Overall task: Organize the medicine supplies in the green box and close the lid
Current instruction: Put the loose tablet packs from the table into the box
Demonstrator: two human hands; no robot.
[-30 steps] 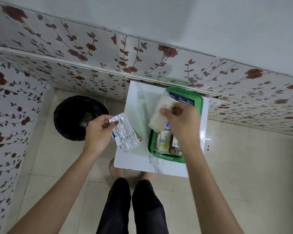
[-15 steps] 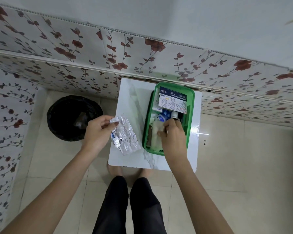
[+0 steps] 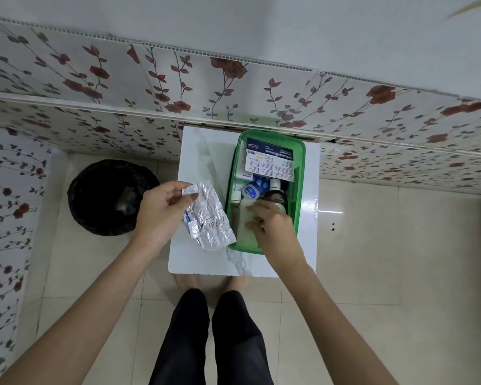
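Observation:
The green box (image 3: 301, 173) stands lidless on a small white table (image 3: 203, 151) against the wall. Inside lie a white dressings carton (image 3: 270, 163), a blue-capped jar (image 3: 252, 189), a brown bottle (image 3: 275, 197) and a small white-capped bottle (image 3: 236, 196). My right hand (image 3: 272, 229) reaches into the near end of the box, fingers resting on a pale gauze pad (image 3: 243, 223) lying there. My left hand (image 3: 161, 212) holds crumpled silver blister strips (image 3: 210, 218) just left of the box, above the table.
A black bin (image 3: 109, 197) lined with a dark bag stands on the tiled floor left of the table. Floral wall panels close off the back and left. My legs and feet are under the table's near edge. No lid is in view.
My right hand has carried the pale pad down from above the box into its near end. My left hand and the blister strips have stayed about where they were.

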